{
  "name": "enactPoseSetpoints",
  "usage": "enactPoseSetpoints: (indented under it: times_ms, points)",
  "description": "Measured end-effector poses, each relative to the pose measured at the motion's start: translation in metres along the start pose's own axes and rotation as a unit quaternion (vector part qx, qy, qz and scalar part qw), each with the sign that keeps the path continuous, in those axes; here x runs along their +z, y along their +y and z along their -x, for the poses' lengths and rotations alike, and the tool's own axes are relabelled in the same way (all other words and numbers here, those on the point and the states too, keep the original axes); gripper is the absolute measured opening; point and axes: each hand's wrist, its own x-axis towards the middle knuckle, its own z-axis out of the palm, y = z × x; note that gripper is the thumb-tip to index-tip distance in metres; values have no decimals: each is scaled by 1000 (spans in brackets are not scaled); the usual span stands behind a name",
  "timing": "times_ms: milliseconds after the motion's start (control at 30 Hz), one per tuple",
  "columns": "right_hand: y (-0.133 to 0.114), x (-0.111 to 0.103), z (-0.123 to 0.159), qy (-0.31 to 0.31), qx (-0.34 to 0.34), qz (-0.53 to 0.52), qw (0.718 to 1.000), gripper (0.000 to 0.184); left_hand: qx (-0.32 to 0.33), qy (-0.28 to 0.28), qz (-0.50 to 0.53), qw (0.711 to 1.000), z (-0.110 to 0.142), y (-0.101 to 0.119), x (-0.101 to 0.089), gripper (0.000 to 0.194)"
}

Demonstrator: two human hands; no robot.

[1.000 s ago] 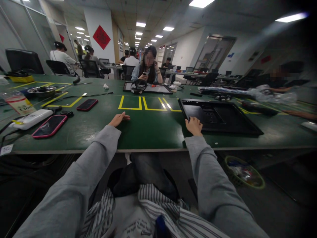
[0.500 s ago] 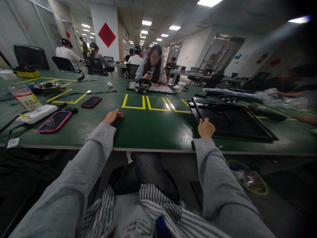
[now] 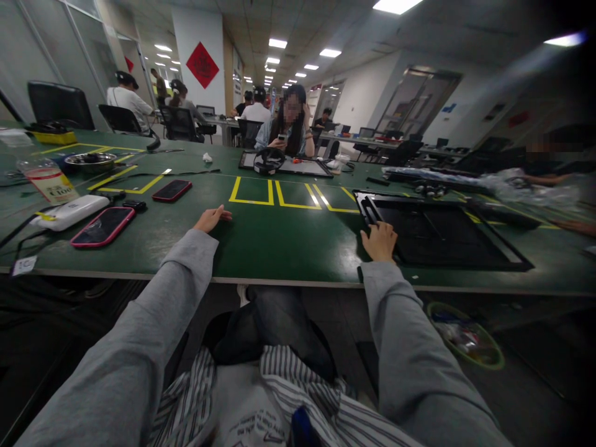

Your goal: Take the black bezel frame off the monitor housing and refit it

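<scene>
My left hand (image 3: 211,220) rests on its edge on the green table (image 3: 284,242), fingers stretched out and nothing in them. Over the near left corner of a flat black panel frame (image 3: 493,231) is my right hand (image 3: 380,242), its fingers apart. Just beyond its fingertips a thin black strip (image 3: 367,208) lies along the frame's left side. Whether my right fingertips touch the strip or only the frame, I cannot tell.
Left of my left hand lie a dark phone (image 3: 172,190), a pink-edged phone (image 3: 103,227), a white power strip (image 3: 69,213) and a bottle (image 3: 49,182). Yellow tape outlines (image 3: 251,202) mark the table. A person (image 3: 292,124) sits opposite. Plastic wrap (image 3: 507,183) lies far right.
My right hand has loosened from the black strip and its fingers have spread. The strip and frame now lie lower and flatter, slightly further right. My left hand stays put.
</scene>
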Motion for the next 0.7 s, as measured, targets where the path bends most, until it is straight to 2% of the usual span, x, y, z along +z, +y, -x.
enactPoseSetpoints:
  times_ms: [133, 367, 500, 700]
  points:
    - [-7, 2, -1, -47, -19, -21, 998, 51, 0, 4, -13, 1000, -1, -1, 1, 68]
    - [-31, -4, 2, -28, 7, -52, 998, 50, 12, 8, -46, 999, -2, -3, 1, 68]
    - [-28, -6, 1, -55, 40, -86, 994, 50, 7, 7, -58, 998, 2, 1, 1, 67]
    - [-23, -8, -1, -66, 28, -97, 993, 48, 13, 7, -56, 998, -1, -3, 2, 66]
